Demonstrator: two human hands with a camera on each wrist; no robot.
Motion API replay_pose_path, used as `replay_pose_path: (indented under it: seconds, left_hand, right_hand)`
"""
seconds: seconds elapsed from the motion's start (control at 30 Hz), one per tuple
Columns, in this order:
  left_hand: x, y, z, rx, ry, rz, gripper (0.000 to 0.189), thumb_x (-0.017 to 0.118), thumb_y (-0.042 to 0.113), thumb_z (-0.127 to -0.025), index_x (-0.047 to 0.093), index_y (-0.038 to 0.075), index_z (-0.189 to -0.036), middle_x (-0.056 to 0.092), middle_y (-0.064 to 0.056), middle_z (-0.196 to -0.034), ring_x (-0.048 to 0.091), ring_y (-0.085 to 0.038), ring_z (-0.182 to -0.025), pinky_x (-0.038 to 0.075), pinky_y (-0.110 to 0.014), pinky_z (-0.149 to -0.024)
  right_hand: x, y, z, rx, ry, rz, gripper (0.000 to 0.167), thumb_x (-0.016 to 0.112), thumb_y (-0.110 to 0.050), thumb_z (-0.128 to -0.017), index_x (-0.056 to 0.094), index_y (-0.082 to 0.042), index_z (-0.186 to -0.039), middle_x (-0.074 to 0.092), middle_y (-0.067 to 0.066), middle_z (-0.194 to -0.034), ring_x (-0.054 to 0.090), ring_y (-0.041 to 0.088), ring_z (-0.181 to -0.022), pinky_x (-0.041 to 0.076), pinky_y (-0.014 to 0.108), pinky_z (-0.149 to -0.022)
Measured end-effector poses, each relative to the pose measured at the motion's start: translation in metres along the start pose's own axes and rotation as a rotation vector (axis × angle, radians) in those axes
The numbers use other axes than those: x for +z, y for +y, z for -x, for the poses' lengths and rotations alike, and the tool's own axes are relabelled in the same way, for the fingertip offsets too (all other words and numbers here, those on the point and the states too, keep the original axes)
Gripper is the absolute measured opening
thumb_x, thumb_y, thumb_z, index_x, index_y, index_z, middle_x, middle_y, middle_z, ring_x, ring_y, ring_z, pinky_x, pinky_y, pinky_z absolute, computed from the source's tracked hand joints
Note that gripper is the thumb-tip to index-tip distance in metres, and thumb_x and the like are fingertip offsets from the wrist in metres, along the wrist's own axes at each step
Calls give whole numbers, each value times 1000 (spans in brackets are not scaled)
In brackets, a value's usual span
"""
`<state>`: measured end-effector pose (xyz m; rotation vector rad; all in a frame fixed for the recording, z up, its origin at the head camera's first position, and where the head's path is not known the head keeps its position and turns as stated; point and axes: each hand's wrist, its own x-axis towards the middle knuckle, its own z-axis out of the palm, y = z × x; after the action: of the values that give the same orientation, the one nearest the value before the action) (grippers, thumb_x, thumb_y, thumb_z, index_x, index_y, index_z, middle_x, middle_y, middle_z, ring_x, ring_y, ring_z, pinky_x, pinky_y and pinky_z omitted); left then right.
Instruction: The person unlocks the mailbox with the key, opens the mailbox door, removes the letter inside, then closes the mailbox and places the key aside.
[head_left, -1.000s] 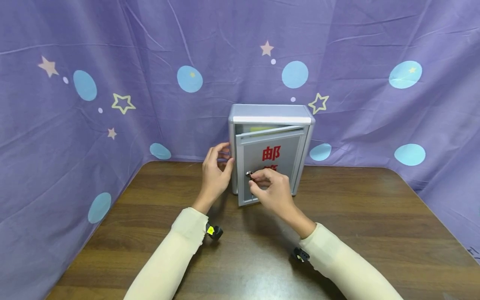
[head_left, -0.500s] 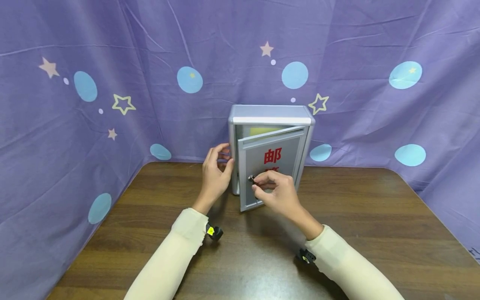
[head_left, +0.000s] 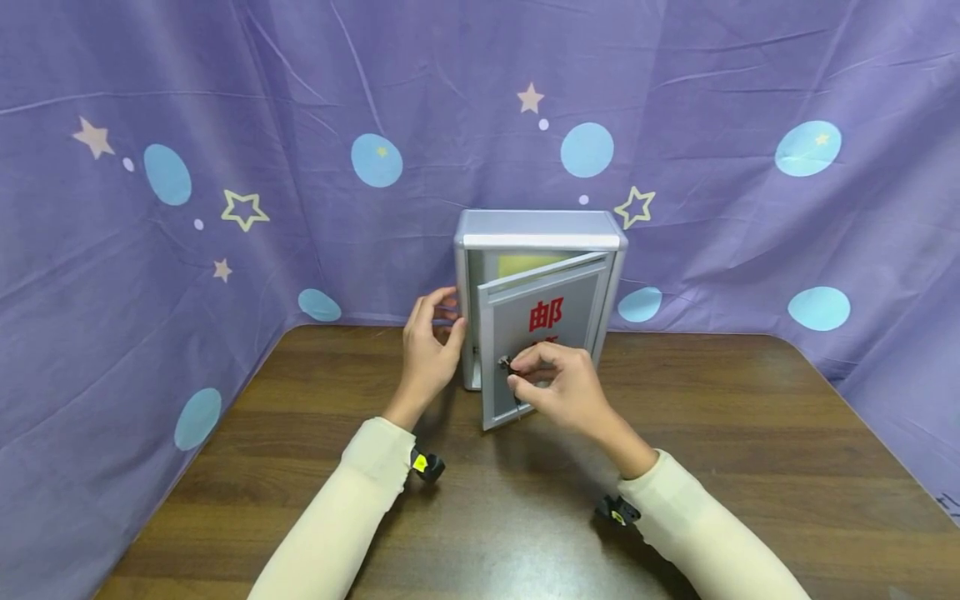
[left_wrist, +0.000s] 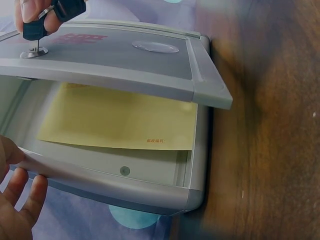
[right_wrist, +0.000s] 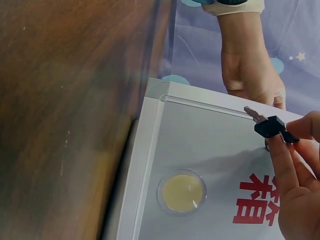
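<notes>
a silver mailbox (head_left: 536, 223) stood upright on the wooden bench (head_left: 337, 367), near the curtain (head_left: 420, 100), its door (head_left: 517, 333) ajar and seemingly hinged on the right. inside, a yellow envelope (left_wrist: 125, 120) showed behind the door.

the right hand (head_left: 566, 387) pinched a black-headed key (left_wrist: 34, 31) between thumb and fingers, its blade set in the lock (left_wrist: 35, 53) at the door's free edge. a spare key (right_wrist: 268, 126), tied in by a ring, hung beside it with its toothed blade bare. the left hand (head_left: 429, 350) held the mailbox by its left side — thumb over the front rim, the other fingers bent against the outer wall and slightly spread.

the mailbox looked stiff and thin-walled, probably light enough to slide or tip if the door were tugged, so the side rim seemed a sound place to steady it. its smooth metal might have been a little slippery; the squared corners likely gave a firmer hold. the key's broad head offered the best grip, pulled straight along the blade — a sideways wrench could have bent it. the envelope appeared light and easily creased, best taken by a flat edge.
</notes>
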<state>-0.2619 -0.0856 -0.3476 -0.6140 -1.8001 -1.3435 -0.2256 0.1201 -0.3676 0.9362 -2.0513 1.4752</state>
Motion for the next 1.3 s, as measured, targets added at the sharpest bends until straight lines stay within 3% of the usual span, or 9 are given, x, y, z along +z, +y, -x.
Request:
replay_pose_path:
  seconds: [0.27, 0.5, 0.87, 1.3]
  left_hand:
    - [-1, 1, 0, -11, 2, -1, 42, 66, -23, -83, 60, -16, -123, 61, -31, -107, 65, -46, -88, 60, -37, -72]
    - [-2, 1, 0, -18, 5, 1, 42, 66, -23, -84, 59, -15, -124, 60, -33, -108, 64, -48, -90, 60, -44, -72]
    - [0, 1, 0, -13, 4, 3, 42, 66, -23, -83, 59, -15, -124, 60, -32, -107, 64, -47, -89, 60, -44, -73]
    - [0, 2, 0, -17, -7, 17, 42, 65, -23, -83, 59, -15, -124, 60, -32, -107, 64, -48, -89, 60, -35, -75]
  right_hand:
    - [-7, -7, -1, 65, -65, 17, 14, 79, 7, -80, 72, -5, -83, 74, 7, -89, 70, 18, -80, 64, 29, -72]
    - [-12, -14, -3, 112, -118, 25, 10, 78, 5, -81, 72, -3, -84, 74, 8, -90, 72, 18, -80, 64, 29, -71]
    - [-32, -28, -7, 217, -284, 36, 14, 81, 1, -83, 71, -2, -92, 74, 6, -85, 71, 17, -78, 63, 30, -73]
    - [-46, -35, -7, 155, -395, 135, 18, 79, 0, -84, 72, -4, -100, 73, -2, -85, 70, 11, -78, 61, 29, -71]
